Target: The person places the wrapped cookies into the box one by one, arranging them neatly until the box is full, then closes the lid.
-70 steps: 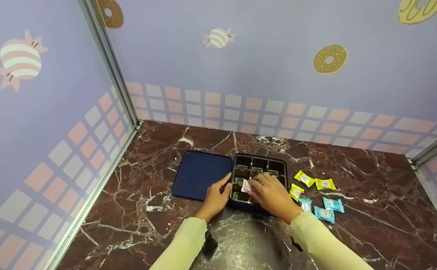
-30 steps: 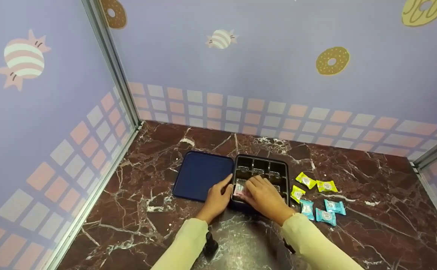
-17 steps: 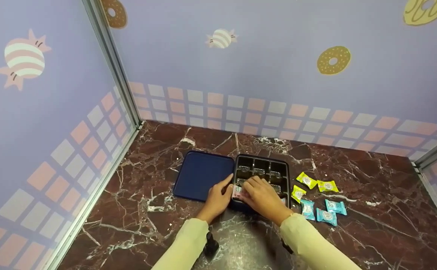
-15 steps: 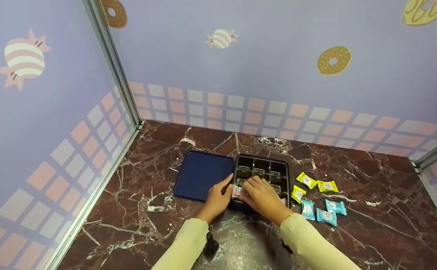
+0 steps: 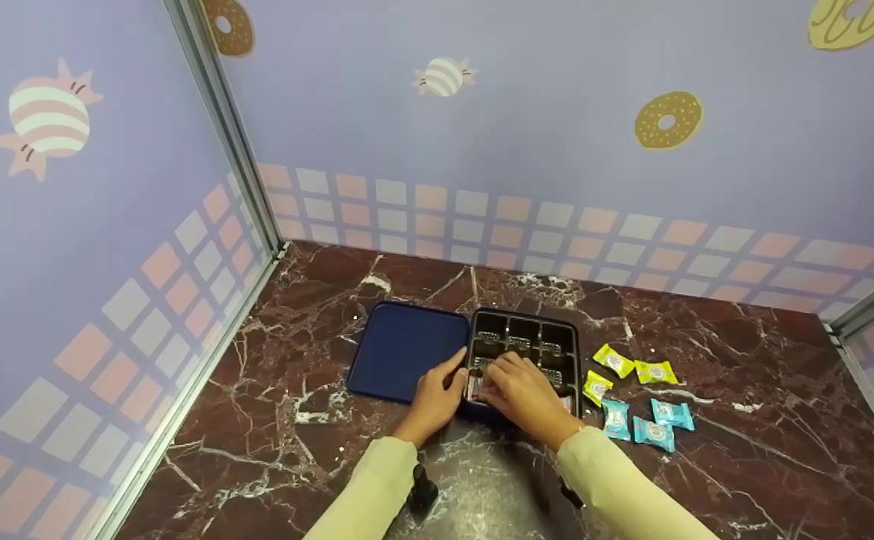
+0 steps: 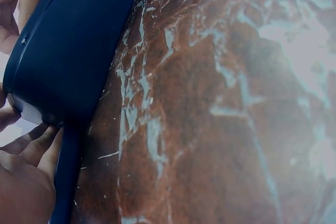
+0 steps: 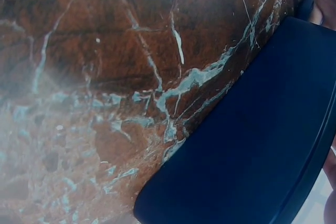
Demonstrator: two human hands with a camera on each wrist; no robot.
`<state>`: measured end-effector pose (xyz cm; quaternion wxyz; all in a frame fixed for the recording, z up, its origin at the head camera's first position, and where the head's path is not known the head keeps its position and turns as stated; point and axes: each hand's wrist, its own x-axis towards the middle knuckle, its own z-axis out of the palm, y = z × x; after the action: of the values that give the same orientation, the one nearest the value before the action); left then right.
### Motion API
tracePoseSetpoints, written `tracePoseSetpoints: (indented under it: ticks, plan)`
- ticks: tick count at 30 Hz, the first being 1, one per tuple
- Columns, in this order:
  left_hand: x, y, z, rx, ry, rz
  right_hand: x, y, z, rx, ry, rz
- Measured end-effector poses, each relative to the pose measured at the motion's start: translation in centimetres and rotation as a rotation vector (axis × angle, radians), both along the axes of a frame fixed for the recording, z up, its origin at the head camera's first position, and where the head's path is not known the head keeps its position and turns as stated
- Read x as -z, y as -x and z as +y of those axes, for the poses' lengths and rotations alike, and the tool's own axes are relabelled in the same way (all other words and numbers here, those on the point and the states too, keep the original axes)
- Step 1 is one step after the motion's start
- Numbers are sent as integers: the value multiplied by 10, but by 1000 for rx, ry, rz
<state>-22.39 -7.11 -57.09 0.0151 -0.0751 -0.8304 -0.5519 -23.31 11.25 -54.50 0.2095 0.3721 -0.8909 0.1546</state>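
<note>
A dark blue box (image 5: 576, 360) with a black divided tray stands on the marbled table. My right hand (image 5: 525, 388) reaches over the tray, its fingers bent down on a pink wrapped candy (image 5: 476, 385) in the front-left compartment; the fingertips are partly hidden. Another pink wrapper (image 5: 566, 403) shows in the front-right compartment beside that hand. My left hand (image 5: 434, 397) holds the box at its front-left corner, index finger along the left side and thumb at the front. In the left wrist view its fingers (image 6: 44, 148) touch the box wall (image 6: 68, 56).
The blue lid (image 5: 406, 351) lies flat against the box's left side. Right of the box are yellow candies (image 5: 614, 361) and blue candies (image 5: 653, 433). Patterned walls (image 5: 527, 120) enclose the table at the back and sides.
My right hand has moved the pink candy left and toward me, from the middle of the tray down into the front-left compartment. The left hand has stayed at the box corner.
</note>
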Motion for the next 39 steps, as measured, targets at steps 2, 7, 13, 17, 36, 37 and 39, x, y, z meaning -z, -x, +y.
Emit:
tracePoseSetpoints:
  ticks: [2, 7, 13, 17, 36, 37, 39]
  plan:
    - [0, 0, 0, -4, -4, -1, 0, 0, 0, -1, 4, -7]
    - [0, 0, 0, -3, 15, -2, 1, 0, 1, 7, -23, -17]
    - [-1, -1, 0, 13, 8, -25, 1, -2, 6, 9, -20, -1]
    - [0, -1, 0, 8, 8, -23, -1, -2, 10, -4, 1, 13]
    - [0, 0, 0, -9, 9, -1, -7, -7, 17, 20, -47, -34]
    - [0, 0, 0, -7, 10, 2, -7, -7, 17, 21, -52, -42]
    - [0, -1, 1, -7, 12, 6, -8, -8, 16, 25, -65, -61]
